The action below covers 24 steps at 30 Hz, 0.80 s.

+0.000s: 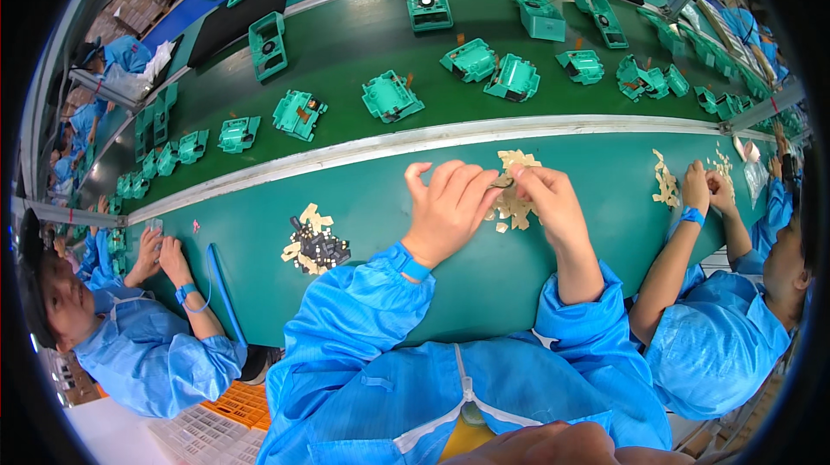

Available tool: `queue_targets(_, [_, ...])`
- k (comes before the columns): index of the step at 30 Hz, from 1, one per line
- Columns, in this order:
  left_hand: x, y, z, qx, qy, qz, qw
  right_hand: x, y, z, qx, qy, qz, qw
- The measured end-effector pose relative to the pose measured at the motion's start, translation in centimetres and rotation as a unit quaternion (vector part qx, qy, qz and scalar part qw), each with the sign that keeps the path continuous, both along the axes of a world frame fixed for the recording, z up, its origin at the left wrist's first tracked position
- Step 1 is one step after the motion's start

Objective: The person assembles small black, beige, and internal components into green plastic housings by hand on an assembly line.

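Above the green table (415,292), my two hands meet at fingertip height. My left hand (450,208) pinches a small dark piece (501,181) between thumb and fingers; its exact kind is too small to tell. The fingertips of my right hand (551,199) close at the other end of the same piece, partly covering it. Just behind and beneath them lies a loose pile of flat cream-coloured pieces (517,157). Left of my hands sits a mixed heap of small black parts (327,249) and cream pieces (311,219).
Beyond a pale metal rail (346,151) runs a green conveyor with several teal plastic housings (391,97). Co-workers sit close on both sides, a person's hands (707,186) at the right. A blue strip (225,292) lies at the left. More cream pieces (665,181) lie right.
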<state>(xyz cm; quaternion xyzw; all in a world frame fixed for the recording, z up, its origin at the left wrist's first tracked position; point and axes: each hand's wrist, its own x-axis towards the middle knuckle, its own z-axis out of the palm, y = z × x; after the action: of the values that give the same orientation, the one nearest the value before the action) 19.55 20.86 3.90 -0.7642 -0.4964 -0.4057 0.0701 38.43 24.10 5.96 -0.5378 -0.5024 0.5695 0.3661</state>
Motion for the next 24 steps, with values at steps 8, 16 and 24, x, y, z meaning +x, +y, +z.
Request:
queue_targets(8, [0.7,0.1,0.3,0.019,0.011,-0.003,1.000,1.1,0.0,0.3,-0.017,0.060,0.025,0.998])
queue_targets(16, [0.7,0.5,0.4,-0.007,-0.063,-0.043,0.997,7.3,6.3,1.9,0.148,0.028,-0.063,0.987])
queue_targets(24, [1.6,1.4,0.0,-0.024,-0.095,-0.056,0.994,21.8,22.8,-2.5,0.339,-0.612,-0.316,0.641])
